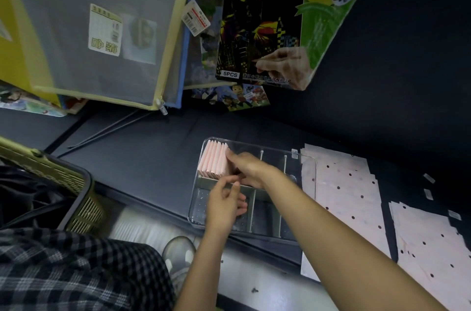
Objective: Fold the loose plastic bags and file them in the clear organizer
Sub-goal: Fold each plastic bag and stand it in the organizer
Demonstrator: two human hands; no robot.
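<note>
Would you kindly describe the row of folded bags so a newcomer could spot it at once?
On the dark shelf sits a clear organizer. In its far-left compartment, touched by the right hand, the folded pink bags stand on edge; unlike the flat dotted sheets lying outside, they are plain and upright.

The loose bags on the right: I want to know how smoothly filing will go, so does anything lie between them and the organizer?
Nothing visible does. The loose bags lie flat on the dark surface right beside the clear organizer; only its low wall and the right forearm, reaching over the tray, come between.
</note>
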